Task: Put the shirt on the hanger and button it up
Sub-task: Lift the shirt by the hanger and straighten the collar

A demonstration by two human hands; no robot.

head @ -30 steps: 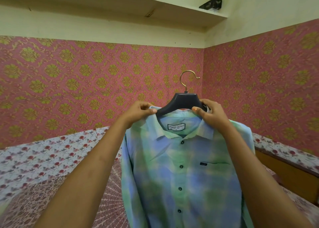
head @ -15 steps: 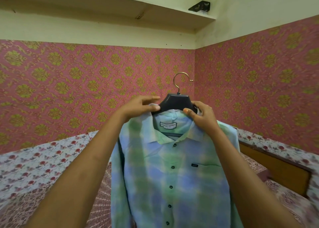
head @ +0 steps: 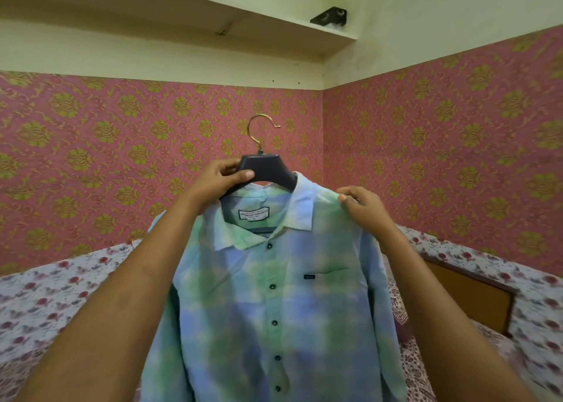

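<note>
A green and blue checked shirt (head: 274, 304) hangs in front of me on a dark hanger (head: 268, 170) with a gold hook. Its front is buttoned from the collar down with dark buttons. My left hand (head: 222, 179) grips the hanger's left side near the neck, thumb on top. My right hand (head: 359, 203) pinches the shirt's fabric at the right shoulder, just beside the collar. The hanger's arms are hidden inside the shirt.
A bed with a flowered sheet (head: 54, 295) lies below and behind the shirt. Pink patterned walls meet in a corner at the right. A wooden headboard panel (head: 475, 301) stands at the right. A shelf (head: 213, 15) runs overhead with a small dark object (head: 329, 16) on it.
My left hand has moved from the collar onto the hanger. My right hand has slid from the hanger's neck out to the shirt's right shoulder. The shirt sits more to the right in view.
</note>
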